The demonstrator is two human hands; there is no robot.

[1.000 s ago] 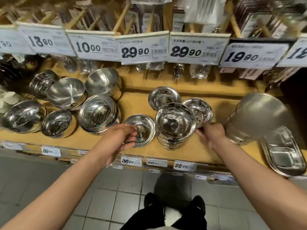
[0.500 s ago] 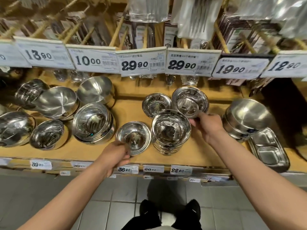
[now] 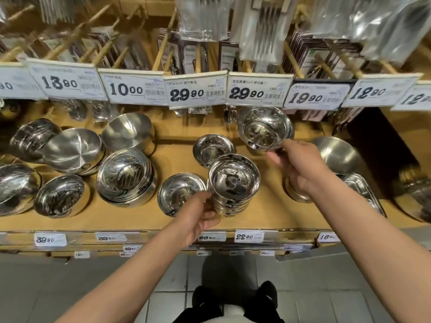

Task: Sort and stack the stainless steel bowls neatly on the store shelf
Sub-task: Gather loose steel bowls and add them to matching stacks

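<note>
My right hand (image 3: 297, 165) pinches the near rim of a small steel bowl (image 3: 263, 128) and holds it lifted above the wooden shelf (image 3: 130, 217), up by the price tags. A stack of several small bowls (image 3: 233, 183) stands at the shelf's middle. My left hand (image 3: 197, 216) grips the near rim of a single small bowl (image 3: 178, 193) just left of that stack. Another single small bowl (image 3: 212, 149) sits behind the stack.
Larger steel bowls (image 3: 126, 177) and lidded bowls (image 3: 74, 150) fill the shelf's left side. More bowls (image 3: 338, 155) and a compartment tray (image 3: 363, 194) lie at the right. Price tags (image 3: 196, 93) and hanging packaged cutlery (image 3: 205, 17) overhang the back.
My right hand has lifted its bowl up and back, away from the stack. My left hand has closed on the near rim of the single bowl.
</note>
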